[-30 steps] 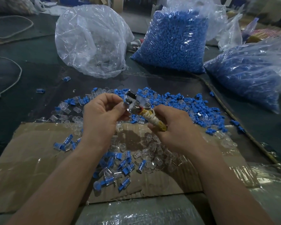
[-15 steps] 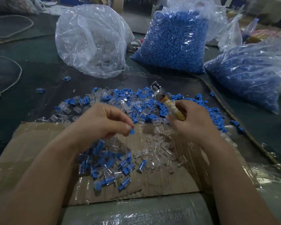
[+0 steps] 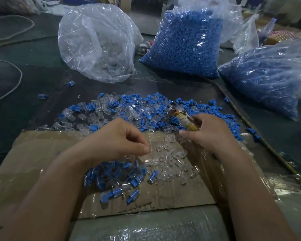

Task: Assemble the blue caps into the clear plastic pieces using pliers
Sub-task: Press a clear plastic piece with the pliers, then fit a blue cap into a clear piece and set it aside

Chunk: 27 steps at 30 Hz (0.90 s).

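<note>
My right hand (image 3: 205, 133) grips the pliers (image 3: 184, 120) by their yellow-wrapped handles, with the metal jaws pointing up and left over the mixed heap of blue caps and clear pieces (image 3: 137, 110). My left hand (image 3: 118, 141) hovers over the cardboard sheet (image 3: 42, 162) with its fingers curled and thumb meeting forefinger. I see nothing between them, though a clear piece would be hard to make out. Below it lies a pile of clear pieces fitted with blue caps (image 3: 122, 180). Loose clear pieces (image 3: 170, 153) lie between my hands.
At the back stand a bag of clear pieces (image 3: 97, 44) and two bags of blue caps (image 3: 184, 44) (image 3: 268, 75). A white cable (image 3: 16, 80) curves at the left. Two stray pieces (image 3: 70, 83) (image 3: 42, 96) lie on the dark table.
My hands moved apart from the pliers' jaws. The left came down over the capped pile; the blue-capped piece at its fingertips is no longer visible. The right carried the pliers to the right.
</note>
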Tool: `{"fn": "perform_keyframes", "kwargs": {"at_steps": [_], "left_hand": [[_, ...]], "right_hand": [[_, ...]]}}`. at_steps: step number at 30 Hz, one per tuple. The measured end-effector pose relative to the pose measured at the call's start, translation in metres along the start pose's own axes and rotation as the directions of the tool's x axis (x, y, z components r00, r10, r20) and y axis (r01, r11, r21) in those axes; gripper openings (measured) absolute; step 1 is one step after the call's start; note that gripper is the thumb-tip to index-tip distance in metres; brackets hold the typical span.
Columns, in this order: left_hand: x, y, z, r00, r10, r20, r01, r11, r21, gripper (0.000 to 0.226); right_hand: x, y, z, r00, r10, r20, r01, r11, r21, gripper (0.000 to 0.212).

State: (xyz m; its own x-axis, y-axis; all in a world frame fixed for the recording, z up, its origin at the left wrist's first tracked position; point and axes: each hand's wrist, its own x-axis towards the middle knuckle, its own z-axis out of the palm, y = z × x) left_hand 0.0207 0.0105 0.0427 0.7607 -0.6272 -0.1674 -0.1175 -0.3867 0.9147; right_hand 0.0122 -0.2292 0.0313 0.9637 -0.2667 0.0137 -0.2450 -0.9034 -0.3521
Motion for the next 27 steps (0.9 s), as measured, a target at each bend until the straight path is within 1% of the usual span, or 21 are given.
{"fn": "perform_keyframes", "kwargs": {"at_steps": [2, 4, 6, 8, 11, 16, 18, 20, 23, 25, 27], "left_hand": [[0.004, -0.001, 0.002, 0.985, 0.008, -0.172, -0.014, 0.999, -0.034, 0.01], [0.008, -0.002, 0.003, 0.939, 0.006, -0.344, -0.029, 0.998, -0.061, 0.012], [0.01, -0.003, 0.003, 0.893, -0.009, -0.45, -0.032, 0.996, -0.083, 0.01], [0.011, -0.004, 0.003, 0.867, -0.019, -0.499, -0.035, 0.994, -0.099, 0.01], [0.012, -0.006, 0.003, 0.858, -0.005, -0.514, -0.032, 0.998, -0.063, 0.012], [0.014, -0.008, 0.006, 0.87, 0.008, -0.493, -0.022, 0.999, -0.023, 0.014], [0.014, -0.008, 0.007, 0.87, 0.0, -0.494, -0.02, 0.999, -0.034, 0.013], [0.015, -0.009, 0.006, 0.865, -0.004, -0.503, -0.018, 0.999, -0.038, 0.012], [0.016, -0.01, 0.007, 0.859, 0.014, -0.512, -0.012, 1.0, 0.007, 0.015], [0.017, -0.01, 0.008, 0.858, 0.029, -0.513, -0.006, 0.999, 0.047, 0.016], [0.017, -0.01, 0.009, 0.87, 0.028, -0.493, -0.015, 0.999, 0.03, 0.017]], "right_hand": [[0.001, 0.003, -0.001, 0.999, 0.048, 0.001, -0.048, 0.999, -0.011, 0.063], [0.003, 0.005, -0.001, 0.996, 0.083, 0.015, -0.082, 0.996, -0.03, 0.058], [0.004, 0.007, -0.001, 0.994, 0.103, 0.045, -0.101, 0.994, -0.048, 0.052], [0.005, 0.008, 0.0, 0.992, 0.111, 0.062, -0.107, 0.992, -0.07, 0.051], [0.006, 0.01, 0.0, 0.992, 0.106, 0.073, -0.1, 0.992, -0.083, 0.061], [0.005, 0.011, 0.002, 0.986, 0.084, 0.146, -0.066, 0.99, -0.128, 0.092], [0.004, 0.01, 0.003, 0.986, 0.082, 0.147, -0.06, 0.987, -0.148, 0.097], [0.003, 0.009, 0.003, 0.986, 0.08, 0.147, -0.058, 0.987, -0.152, 0.098], [0.003, 0.008, 0.002, 0.989, 0.077, 0.124, -0.064, 0.993, -0.104, 0.091], [0.002, 0.005, 0.002, 0.996, 0.052, 0.067, -0.048, 0.997, -0.061, 0.084], [0.001, 0.001, 0.003, 1.0, 0.013, -0.008, -0.013, 0.999, -0.042, 0.077]]}}
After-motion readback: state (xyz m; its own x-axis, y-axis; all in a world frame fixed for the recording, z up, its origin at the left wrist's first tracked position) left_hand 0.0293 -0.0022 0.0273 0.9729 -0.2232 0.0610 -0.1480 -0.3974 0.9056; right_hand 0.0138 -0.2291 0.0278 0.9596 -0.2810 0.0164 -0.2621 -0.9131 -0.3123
